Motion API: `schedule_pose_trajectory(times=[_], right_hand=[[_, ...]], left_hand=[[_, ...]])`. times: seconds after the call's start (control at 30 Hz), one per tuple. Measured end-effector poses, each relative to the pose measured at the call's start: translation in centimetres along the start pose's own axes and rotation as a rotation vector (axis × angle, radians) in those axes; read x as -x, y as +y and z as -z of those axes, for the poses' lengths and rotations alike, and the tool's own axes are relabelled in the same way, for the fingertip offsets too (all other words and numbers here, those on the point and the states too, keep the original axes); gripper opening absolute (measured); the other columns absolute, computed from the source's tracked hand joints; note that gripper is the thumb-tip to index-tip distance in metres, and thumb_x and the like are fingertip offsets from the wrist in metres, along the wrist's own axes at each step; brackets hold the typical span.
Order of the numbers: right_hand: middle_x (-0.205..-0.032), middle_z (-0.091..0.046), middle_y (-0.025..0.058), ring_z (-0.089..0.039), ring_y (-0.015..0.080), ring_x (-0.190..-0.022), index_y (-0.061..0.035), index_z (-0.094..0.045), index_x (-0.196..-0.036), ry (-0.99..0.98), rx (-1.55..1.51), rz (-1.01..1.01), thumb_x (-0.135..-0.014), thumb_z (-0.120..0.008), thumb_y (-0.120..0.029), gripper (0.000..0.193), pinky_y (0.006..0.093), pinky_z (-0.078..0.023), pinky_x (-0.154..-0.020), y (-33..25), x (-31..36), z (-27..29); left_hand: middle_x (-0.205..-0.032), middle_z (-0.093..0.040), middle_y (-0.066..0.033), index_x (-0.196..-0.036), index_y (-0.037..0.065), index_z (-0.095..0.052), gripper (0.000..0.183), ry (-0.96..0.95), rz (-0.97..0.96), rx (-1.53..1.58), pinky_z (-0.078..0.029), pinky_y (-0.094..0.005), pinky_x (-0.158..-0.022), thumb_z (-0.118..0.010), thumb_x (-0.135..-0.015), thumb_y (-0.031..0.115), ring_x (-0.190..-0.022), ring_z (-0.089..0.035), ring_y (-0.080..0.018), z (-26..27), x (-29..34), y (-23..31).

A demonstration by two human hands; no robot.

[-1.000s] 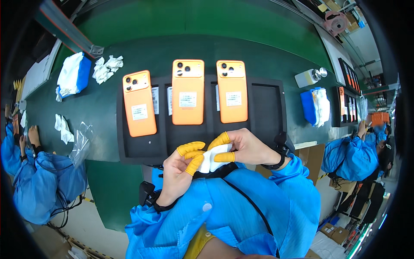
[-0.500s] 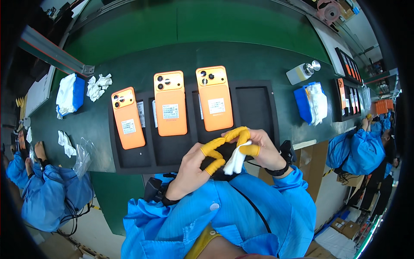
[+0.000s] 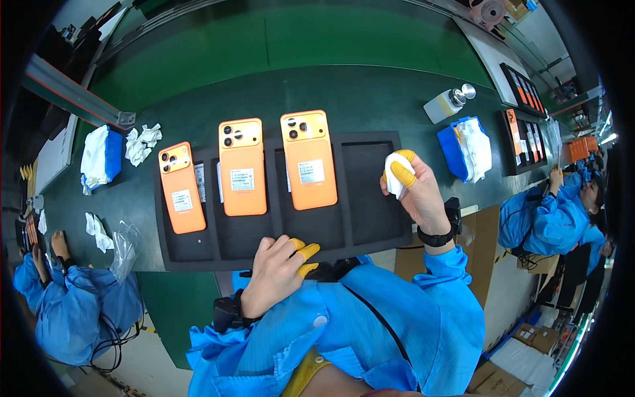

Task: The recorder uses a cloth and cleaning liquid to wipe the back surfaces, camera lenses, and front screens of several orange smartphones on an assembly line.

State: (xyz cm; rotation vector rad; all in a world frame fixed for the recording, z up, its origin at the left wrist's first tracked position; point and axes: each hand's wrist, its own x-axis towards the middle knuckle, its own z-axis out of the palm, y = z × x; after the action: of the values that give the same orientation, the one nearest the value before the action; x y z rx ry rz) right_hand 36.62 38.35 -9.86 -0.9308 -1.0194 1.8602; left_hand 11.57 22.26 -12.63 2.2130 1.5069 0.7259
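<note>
- Pinching white cloth point(image 3: 395, 188), right hand point(image 3: 421, 198) is at right end of black tray point(image 3: 370, 192).
- Left hand point(image 3: 276, 270), loosely curled, is at near edge; orange phones point(image 3: 242, 159) lie farther.

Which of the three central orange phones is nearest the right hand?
The rightmost phone; the middle phone and leftmost phone lie farther from the right hand.

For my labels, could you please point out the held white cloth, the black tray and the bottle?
White cloth point(image 3: 395, 184): head view, its lower part.
Black tray point(image 3: 372, 202): head view, bare floor of rightmost compartment.
Bottle point(image 3: 439, 108): head view, its pale body.
</note>
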Motion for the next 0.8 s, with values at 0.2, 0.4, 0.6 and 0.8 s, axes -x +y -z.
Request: schedule_pose_trajectory(times=[0.2,0.4,0.6,0.8], right_hand=[[-0.096,-0.065,0.0046,-0.061,0.0102,-0.086,-0.0004,-0.060,-0.106,0.175,0.265,0.244,-0.088,-0.065,-0.008,0.020,0.0253,-0.049,-0.079,-0.5,-0.6,1.4],[-0.097,-0.065,0.0053,-0.061,0.0105,-0.090,0.0005,-0.059,-0.106,0.187,0.355,0.328,-0.090,-0.064,-0.010,0.020,0.0253,-0.049,-0.081,0.2,-1.3,0.7],[-0.099,-0.064,0.0056,-0.061,0.0103,-0.089,-0.0008,-0.058,-0.106,0.097,0.191,0.237,-0.092,-0.063,-0.017,0.022,0.0250,-0.049,-0.080,1.7,-1.4,-0.3],[-0.096,-0.066,0.0064,-0.062,0.0117,-0.088,0.0002,-0.059,-0.105,0.039,0.182,0.220,-0.091,-0.063,-0.016,0.022,0.0254,-0.050,-0.078,2.3,-1.5,0.4]], left_hand=[[-0.090,-0.061,-0.0056,-0.097,0.006,-0.070,0.029,-0.078,0.099,0.114,-0.034,-0.0330,-0.077,-0.078,-0.070,0.014,-0.083,-0.053,-0.0200,2.1,0.2,0.4],[-0.105,-0.057,-0.0114,-0.112,0.002,-0.061,0.037,0.312,0.372,-0.257,-0.032,-0.0370,-0.081,-0.071,-0.079,0.017,-0.098,-0.051,-0.0270,2.2,-4.4,0.1],[-0.112,-0.047,-0.0186,-0.117,-0.005,-0.055,0.053,0.294,0.490,-0.289,-0.028,-0.0458,-0.082,-0.073,-0.079,0.029,-0.106,-0.041,-0.0322,-0.1,-5.5,-0.2],[-0.115,-0.046,-0.0190,-0.117,-0.001,-0.054,0.055,0.260,0.592,-0.267,-0.027,-0.0450,-0.082,-0.076,-0.076,0.028,-0.110,-0.039,-0.0334,-1.0,-6.4,0.6]])
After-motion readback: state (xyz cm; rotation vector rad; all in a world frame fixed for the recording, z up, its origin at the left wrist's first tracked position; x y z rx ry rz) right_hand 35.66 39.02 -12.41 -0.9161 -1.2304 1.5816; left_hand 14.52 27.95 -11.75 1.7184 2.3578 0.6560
